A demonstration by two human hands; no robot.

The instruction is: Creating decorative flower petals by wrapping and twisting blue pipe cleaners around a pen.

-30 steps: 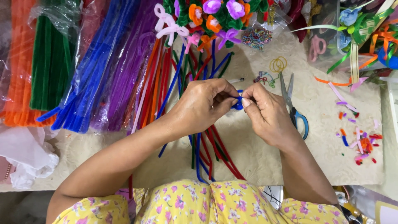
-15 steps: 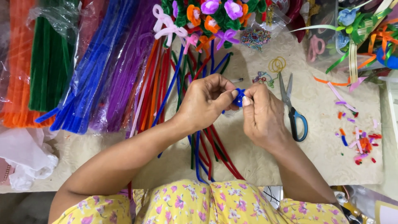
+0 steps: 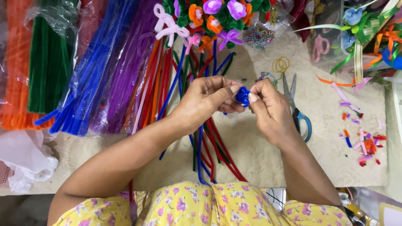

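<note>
Both hands meet above the middle of the cream table cover point(image 3: 322, 138). My left hand point(image 3: 205, 102) and my right hand point(image 3: 270, 111) pinch a small coiled piece of blue pipe cleaner point(image 3: 242, 95) between thumbs and fingertips. Under the hands lie loose blue, red and green pipe cleaners point(image 3: 209, 146) running toward me. Finished pipe-cleaner flowers point(image 3: 213, 16) in purple, orange and pink stand at the far edge.
Bagged bundles of pipe cleaners lie at left: orange point(image 3: 14, 67), green point(image 3: 48, 62), blue point(image 3: 88, 71), purple point(image 3: 125, 71). Blue-handled scissors point(image 3: 297, 109) lie right of my hands. Cut scraps point(image 3: 362, 138) are scattered at right. Yellow rings point(image 3: 280, 65) and ribbons point(image 3: 360, 37) sit farther back.
My hands have shifted slightly and the blue piece has been rolled into a tighter coil between the fingertips. Nothing else on the table moved.
</note>
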